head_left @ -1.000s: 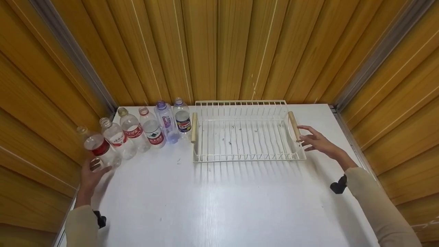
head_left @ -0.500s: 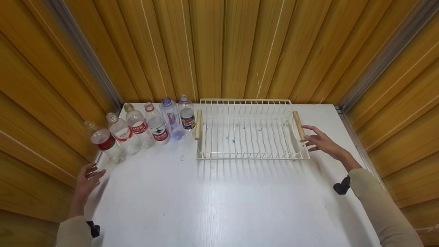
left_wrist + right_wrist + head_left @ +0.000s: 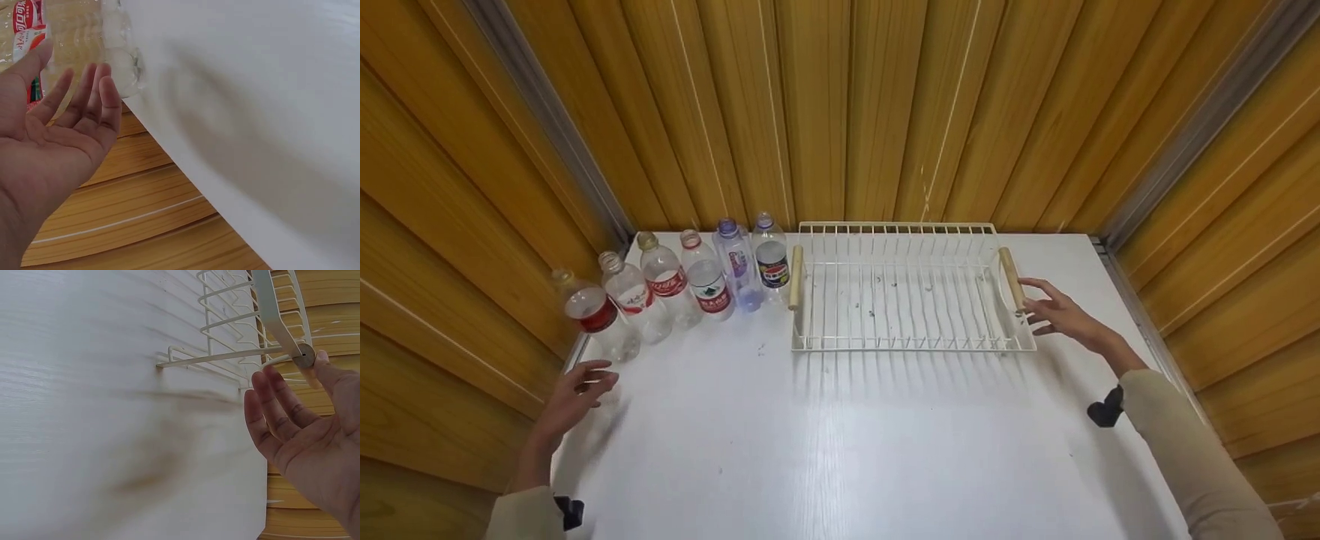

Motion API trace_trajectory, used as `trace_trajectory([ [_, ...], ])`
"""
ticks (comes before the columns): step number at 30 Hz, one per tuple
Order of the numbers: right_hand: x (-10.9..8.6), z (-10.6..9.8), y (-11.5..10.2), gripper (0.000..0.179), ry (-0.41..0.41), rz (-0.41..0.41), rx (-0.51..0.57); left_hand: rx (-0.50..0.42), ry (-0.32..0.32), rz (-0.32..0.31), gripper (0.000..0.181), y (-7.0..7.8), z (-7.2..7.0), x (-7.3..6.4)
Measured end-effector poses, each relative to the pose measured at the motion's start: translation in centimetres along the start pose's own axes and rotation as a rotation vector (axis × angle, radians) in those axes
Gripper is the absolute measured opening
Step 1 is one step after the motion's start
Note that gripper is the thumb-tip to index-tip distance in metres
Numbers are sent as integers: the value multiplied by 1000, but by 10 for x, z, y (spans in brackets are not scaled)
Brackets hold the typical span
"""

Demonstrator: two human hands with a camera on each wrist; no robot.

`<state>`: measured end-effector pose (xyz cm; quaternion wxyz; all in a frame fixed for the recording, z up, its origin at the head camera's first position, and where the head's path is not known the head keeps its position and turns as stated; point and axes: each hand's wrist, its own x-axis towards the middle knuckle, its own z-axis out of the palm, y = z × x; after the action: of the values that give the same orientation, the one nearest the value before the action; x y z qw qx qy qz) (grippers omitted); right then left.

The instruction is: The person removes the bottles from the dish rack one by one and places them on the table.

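Observation:
My left hand [image 3: 574, 397] hovers just in front of the leftmost bottle, a clear plastic bottle with a red label [image 3: 598, 319], its fingers loosely bent and holding nothing. In the left wrist view the palm faces up and the fingertips overlap the clear bottle bases [image 3: 121, 67]. Beside the white wire dish rack [image 3: 915, 350], my right hand [image 3: 1057, 311] has its fingertips at the right wooden handle [image 3: 1011, 279]. The right wrist view shows the thumb tip against the handle's round end [image 3: 305, 355], with the other fingers relaxed below it.
Several uncapped bottles stand in a slanting row, among them a purple-tinted bottle [image 3: 739, 262] and one with a dark blue label [image 3: 772, 262] beside the rack's left handle [image 3: 796, 277]. Wood-patterned panels [image 3: 885, 112] enclose the white table [image 3: 825, 450] at the back and sides.
My left hand has drawn away from the leftmost bottle's base, then come slightly right. The right hand stays at the handle. The head view has shifted a little.

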<state>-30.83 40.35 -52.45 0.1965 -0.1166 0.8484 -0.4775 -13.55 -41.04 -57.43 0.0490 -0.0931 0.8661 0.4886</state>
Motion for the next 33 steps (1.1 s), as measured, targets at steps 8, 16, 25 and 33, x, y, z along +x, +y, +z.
trace_trajectory([
  [8, 1, 3, 1, 62, 6, -5, 24, 29, -162, 110, 49, 44, 9, 14],
  [16, -2, 6, 1, 61, 19, -5, -14, 51, -234, 255, 45, 97, 31, 27],
  [25, -4, 7, -9, 62, 9, -3, -53, 75, -158, 317, 60, 129, 57, 44],
  [33, -8, 10, -10, 65, -7, -21, -87, 144, -62, 398, 58, 140, 80, 49],
])
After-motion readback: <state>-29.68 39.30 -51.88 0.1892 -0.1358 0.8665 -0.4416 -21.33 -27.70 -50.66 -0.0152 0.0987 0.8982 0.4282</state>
